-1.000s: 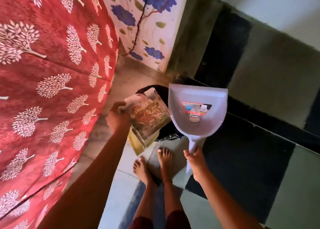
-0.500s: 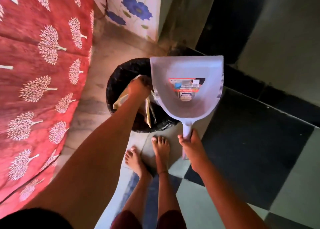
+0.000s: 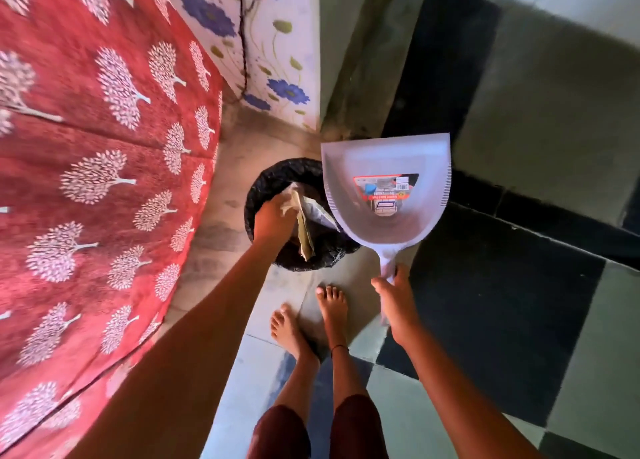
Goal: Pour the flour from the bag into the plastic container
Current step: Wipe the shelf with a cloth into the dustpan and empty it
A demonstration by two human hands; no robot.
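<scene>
A flattened paper flour bag (image 3: 304, 228) hangs edge-down inside a round bin lined with a black bag (image 3: 273, 178), on the floor in front of my feet. My left hand (image 3: 273, 221) reaches into the bin and grips the bag's top. My right hand (image 3: 394, 297) is closed on the handle of a pale lilac plastic dustpan (image 3: 384, 195), held level just right of the bin, with a sticker label in its scoop. No plastic container is in view.
A red cloth with white tree prints (image 3: 97, 167) covers the surface at my left. A flowered wall panel (image 3: 263, 53) stands behind the bin. The floor has grey and dark tiles (image 3: 502, 302). My bare feet (image 3: 311, 316) stand just below the bin.
My left hand has lowered the flour bag from above the bin down into it. The dustpan stays in my right hand beside the bin.
</scene>
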